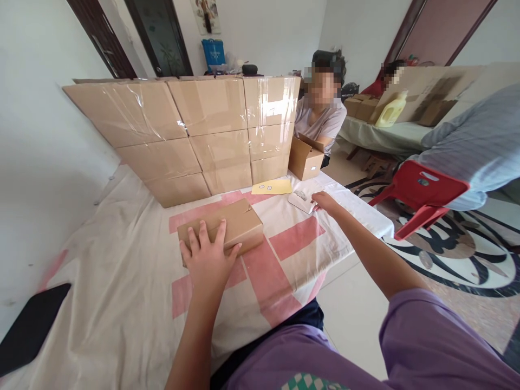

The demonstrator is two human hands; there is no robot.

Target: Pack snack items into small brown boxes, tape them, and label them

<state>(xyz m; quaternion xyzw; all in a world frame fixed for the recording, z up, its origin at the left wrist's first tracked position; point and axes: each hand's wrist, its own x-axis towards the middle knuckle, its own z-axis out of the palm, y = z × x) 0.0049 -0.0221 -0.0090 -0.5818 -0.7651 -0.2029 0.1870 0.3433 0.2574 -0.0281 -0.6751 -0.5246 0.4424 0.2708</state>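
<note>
A brown cardboard box [239, 222] with its top closed lies on the table. My left hand [205, 252] rests on its near left part, fingers spread flat and the thumb along the side facing me. Farther right, my right hand [324, 202] has its fingers pinched at the right edge of a small white box [300, 205]. Something clear and shiny shows at the top of that white box, too small to make out. Just beyond lies a flat yellow card [271, 187] with small printed marks.
Stacked cardboard cartons [219, 108] wall off the table's far side. Beside them stands an open carton [305, 160], with a co-worker [320, 111] behind it. A red plastic chair [430, 189] is at right, and a black flat object [34, 327] lies at left.
</note>
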